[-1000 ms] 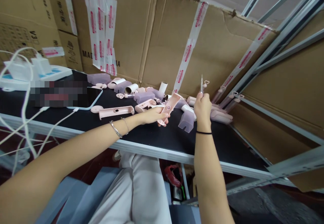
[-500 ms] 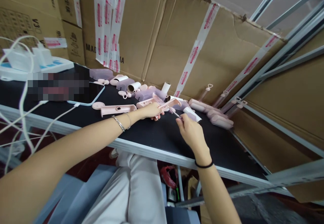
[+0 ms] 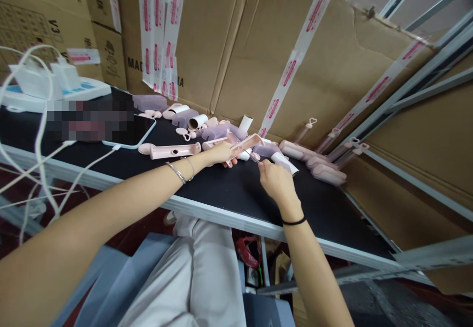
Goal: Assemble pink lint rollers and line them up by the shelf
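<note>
Left hand (image 3: 220,153) is clamped round a long pink plastic handle shell (image 3: 244,145), tilting it up off the black desk (image 3: 221,189) so the open end faces the other hand. Right hand (image 3: 275,181) is pinched shut on a thin clear rod (image 3: 253,157), its tip just at that shell, looks like for lining the two up. Both arms stretch forward, wrists low. More pink and lilac plastic parts (image 3: 207,130) lie scattered just behind.
</note>
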Tool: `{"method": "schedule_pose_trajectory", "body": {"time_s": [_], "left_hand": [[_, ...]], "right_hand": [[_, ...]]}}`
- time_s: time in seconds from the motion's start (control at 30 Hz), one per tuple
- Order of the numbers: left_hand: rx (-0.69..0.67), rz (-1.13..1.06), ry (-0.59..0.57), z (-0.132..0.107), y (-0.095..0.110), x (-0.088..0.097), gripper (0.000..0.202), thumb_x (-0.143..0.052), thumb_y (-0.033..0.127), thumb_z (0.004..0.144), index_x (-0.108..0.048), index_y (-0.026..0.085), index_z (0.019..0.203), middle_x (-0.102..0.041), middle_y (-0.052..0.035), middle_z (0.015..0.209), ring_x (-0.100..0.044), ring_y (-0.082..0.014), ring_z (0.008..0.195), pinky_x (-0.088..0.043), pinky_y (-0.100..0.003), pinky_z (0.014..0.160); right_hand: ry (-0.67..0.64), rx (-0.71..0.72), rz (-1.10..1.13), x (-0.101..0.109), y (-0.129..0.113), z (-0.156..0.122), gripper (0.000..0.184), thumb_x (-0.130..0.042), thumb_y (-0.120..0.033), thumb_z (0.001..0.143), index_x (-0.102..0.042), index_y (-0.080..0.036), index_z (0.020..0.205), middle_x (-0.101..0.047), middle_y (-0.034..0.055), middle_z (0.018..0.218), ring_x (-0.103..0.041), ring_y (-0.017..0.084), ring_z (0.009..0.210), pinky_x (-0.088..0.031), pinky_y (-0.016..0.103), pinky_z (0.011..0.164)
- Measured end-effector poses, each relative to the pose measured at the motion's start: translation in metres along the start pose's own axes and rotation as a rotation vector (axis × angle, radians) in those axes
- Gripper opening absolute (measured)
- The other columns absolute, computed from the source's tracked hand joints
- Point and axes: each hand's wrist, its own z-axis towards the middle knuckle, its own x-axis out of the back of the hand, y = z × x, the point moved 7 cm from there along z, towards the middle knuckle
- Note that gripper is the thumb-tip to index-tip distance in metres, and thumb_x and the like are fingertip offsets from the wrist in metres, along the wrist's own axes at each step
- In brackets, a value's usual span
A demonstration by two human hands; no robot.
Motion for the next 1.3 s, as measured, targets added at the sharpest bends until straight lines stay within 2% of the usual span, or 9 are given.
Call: {"method": "schedule_pose_trajectory", "body": {"time_s": [0.17,0.4,0.5,0.6,0.83,1.0,1.17,1.23,1.3], "left_hand": [[0.06,-0.003,-0.029,-0.002,-0.002,-0.003,0.044,-0.057,0.058,0.075,-0.056,0.014,0.07,-0.06,-0.0025,0.053,-0.057,-0.0114,0.043,-0.045,-0.021,0.043],[0.011,0.047,-0.075,-0.009,0.006,-0.004,0.052,-0.05,0.065,0.075,-0.052,0.014,0.069,-0.054,0.0,0.051,-0.052,-0.0084,0.04,-0.038,-0.019,0.038],[0.034,0.007,-0.134,-0.009,0.002,-0.007,0.053,-0.049,0.065,0.075,-0.053,0.013,0.073,-0.056,-0.0008,0.056,-0.054,-0.0086,0.044,-0.041,-0.019,0.041],[0.053,0.009,-0.144,-0.006,-0.003,-0.008,0.05,-0.047,0.062,0.079,-0.053,0.012,0.072,-0.057,-0.0015,0.056,-0.055,-0.009,0.044,-0.042,-0.019,0.042],[0.06,0.069,-0.093,0.0,-0.006,-0.006,0.05,-0.038,0.059,0.085,-0.048,0.014,0.064,-0.05,0.0006,0.046,-0.037,-0.0036,0.03,-0.024,-0.015,0.031],[0.069,0.088,-0.169,-0.007,0.002,-0.007,0.052,-0.037,0.059,0.085,-0.044,0.015,0.058,-0.044,0.0016,0.041,-0.03,-0.0032,0.028,-0.016,-0.016,0.03],[0.115,-0.043,-0.287,-0.005,-0.003,-0.011,0.046,-0.044,0.054,0.085,-0.045,0.015,0.059,-0.044,0.0016,0.044,-0.025,-0.0018,0.029,-0.013,-0.016,0.031],[0.111,-0.083,-0.261,-0.002,-0.005,-0.011,0.047,-0.04,0.055,0.086,-0.044,0.015,0.06,-0.044,0.0015,0.045,-0.024,-0.0019,0.028,-0.012,-0.016,0.03],[0.087,-0.098,-0.164,0.001,-0.004,-0.007,0.047,-0.038,0.055,0.087,-0.044,0.016,0.061,-0.046,0.001,0.046,-0.027,-0.0025,0.028,-0.015,-0.016,0.03]], "right_hand": [[-0.017,-0.016,-0.004,-0.002,-0.002,-0.002,0.04,-0.022,-0.032,0.095,-0.058,-0.015,0.096,-0.068,0.0131,0.083,-0.066,0.026,0.076,-0.041,0.031,0.063],[0.078,-0.052,-0.047,0.007,-0.006,-0.007,0.036,-0.028,-0.035,0.094,-0.059,-0.016,0.097,-0.067,0.0112,0.081,-0.066,0.022,0.072,-0.041,0.027,0.062],[0.103,-0.072,-0.068,0.008,-0.006,-0.009,0.034,-0.03,-0.034,0.094,-0.058,-0.016,0.097,-0.067,0.0097,0.078,-0.066,0.022,0.07,-0.04,0.026,0.059],[0.126,-0.081,-0.087,0.007,-0.008,-0.01,0.033,-0.03,-0.034,0.094,-0.057,-0.017,0.097,-0.066,0.0087,0.076,-0.066,0.022,0.069,-0.039,0.025,0.055],[0.182,-0.037,-0.149,-0.007,-0.015,-0.005,0.035,-0.022,-0.032,0.096,-0.051,-0.013,0.095,-0.065,0.0095,0.077,-0.067,0.018,0.066,-0.037,0.022,0.049],[0.166,0.026,-0.185,-0.016,-0.011,0.001,0.041,-0.014,-0.035,0.097,-0.048,-0.012,0.094,-0.063,0.0101,0.081,-0.067,0.017,0.068,-0.036,0.021,0.048],[0.146,0.079,-0.195,-0.021,-0.013,0.008,0.042,-0.013,-0.037,0.097,-0.047,-0.012,0.099,-0.063,0.0109,0.085,-0.066,0.017,0.069,-0.037,0.02,0.049],[0.172,0.063,-0.174,-0.02,-0.017,0.009,0.042,-0.012,-0.036,0.097,-0.047,-0.012,0.101,-0.063,0.0107,0.085,-0.066,0.017,0.067,-0.037,0.021,0.049],[0.197,0.017,-0.148,-0.017,-0.02,0.009,0.041,-0.013,-0.036,0.097,-0.048,-0.012,0.1,-0.063,0.01,0.082,-0.066,0.017,0.066,-0.037,0.02,0.049]]}}
